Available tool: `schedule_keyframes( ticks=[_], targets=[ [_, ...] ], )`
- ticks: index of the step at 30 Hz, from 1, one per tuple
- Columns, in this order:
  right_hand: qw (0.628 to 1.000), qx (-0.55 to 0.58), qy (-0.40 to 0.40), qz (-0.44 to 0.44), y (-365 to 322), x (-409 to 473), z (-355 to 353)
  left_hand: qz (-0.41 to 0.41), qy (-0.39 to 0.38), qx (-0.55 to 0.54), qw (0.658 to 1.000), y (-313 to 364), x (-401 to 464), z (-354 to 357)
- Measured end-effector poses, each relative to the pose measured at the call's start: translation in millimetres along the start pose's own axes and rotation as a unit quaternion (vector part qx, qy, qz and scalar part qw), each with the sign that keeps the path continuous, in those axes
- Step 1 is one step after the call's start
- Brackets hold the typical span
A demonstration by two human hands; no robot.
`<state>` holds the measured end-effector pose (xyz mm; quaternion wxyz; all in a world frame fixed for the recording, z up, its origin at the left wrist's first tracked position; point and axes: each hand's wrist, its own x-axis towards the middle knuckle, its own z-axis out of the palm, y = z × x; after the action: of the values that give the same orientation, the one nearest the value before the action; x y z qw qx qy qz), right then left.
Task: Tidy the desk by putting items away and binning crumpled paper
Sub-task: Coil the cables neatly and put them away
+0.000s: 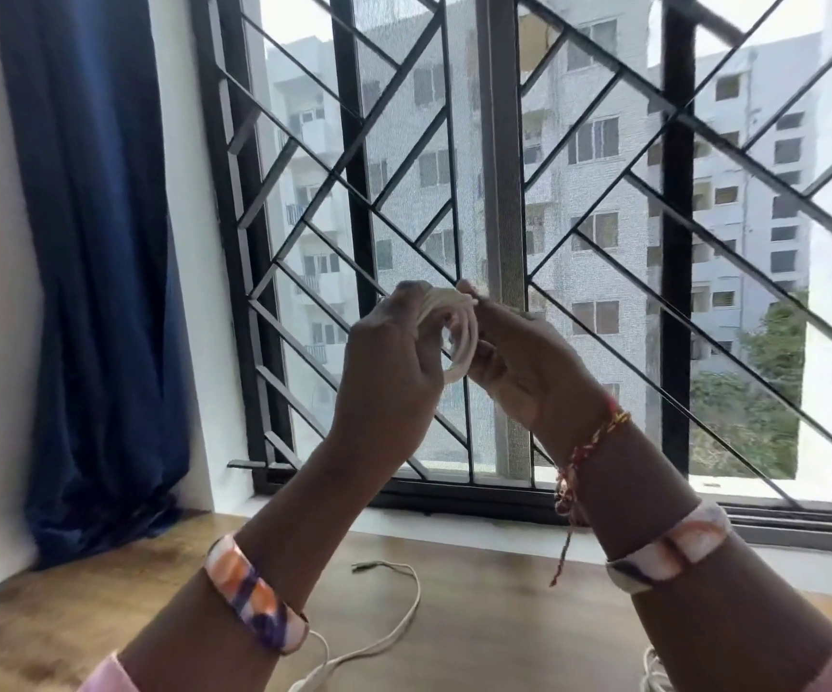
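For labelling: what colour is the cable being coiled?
White or cream cable, held by both hands; head view.

Single head-worn view, facing forward at a barred window [504, 192], desk [479, 616] edge low in frame

Window grille [404, 202] close behind hands [394, 372]
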<state>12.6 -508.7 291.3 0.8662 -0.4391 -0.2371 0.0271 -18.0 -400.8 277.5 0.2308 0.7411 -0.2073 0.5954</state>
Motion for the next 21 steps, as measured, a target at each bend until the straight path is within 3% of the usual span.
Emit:
schedule_keyframes(
  ticks=[7, 10, 17, 21],
  targets=[
    [0.975, -0.212, -0.057, -0.019, 13, -16, 0, -0.034, 0.004, 0.058, 0.998, -14, 8, 5],
    [0.986, -0.16, -0.052, -0.005, 12, -17, -3, -0.052, -0.012, 0.055, 0.997, -19, 7, 8],
    [0.993, 0.005, -0.098, 0.057, 8, -15, -14, -0.143, -0.095, -0.095, 0.981, -34, -2, -1],
    [0.982, 0.073, -0.165, 0.055, 28, -24, -8, -0.176, -0.111, -0.056, 0.977, -40, -18, -12]
  ],
)
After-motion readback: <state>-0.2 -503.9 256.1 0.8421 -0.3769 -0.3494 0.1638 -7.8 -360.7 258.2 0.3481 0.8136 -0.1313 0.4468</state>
